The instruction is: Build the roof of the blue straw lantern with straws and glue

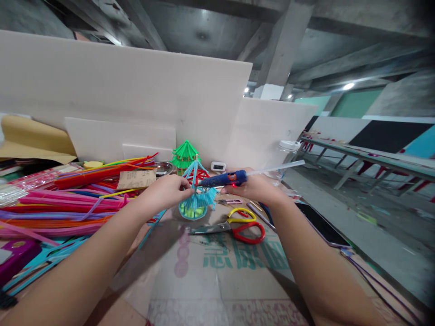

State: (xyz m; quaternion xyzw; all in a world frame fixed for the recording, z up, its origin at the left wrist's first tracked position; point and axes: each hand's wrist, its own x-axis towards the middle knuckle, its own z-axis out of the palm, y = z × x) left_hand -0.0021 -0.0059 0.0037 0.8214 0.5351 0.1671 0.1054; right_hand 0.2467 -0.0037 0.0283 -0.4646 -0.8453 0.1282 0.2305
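My right hand (261, 184) is wrapped round a dark blue hot glue gun (220, 179), with a clear glue stick (282, 167) sticking out of its back. The gun's nozzle points left and meets the roof of a small model pavilion (204, 198), made of light blue and red strips on a round base with pale green inside. At the left side of that roof, my left hand (170, 189) has its fingers pinched together on the model; the fingertips are partly hidden. Just behind stands a green-roofed model pavilion (186, 152).
Scissors (215, 228) with yellow and red handles lie in front of the model. Bundles of coloured pipe cleaners (74, 199) cover the left side. A phone (322, 224) lies at the right edge, and white boards (136, 86) stand behind.
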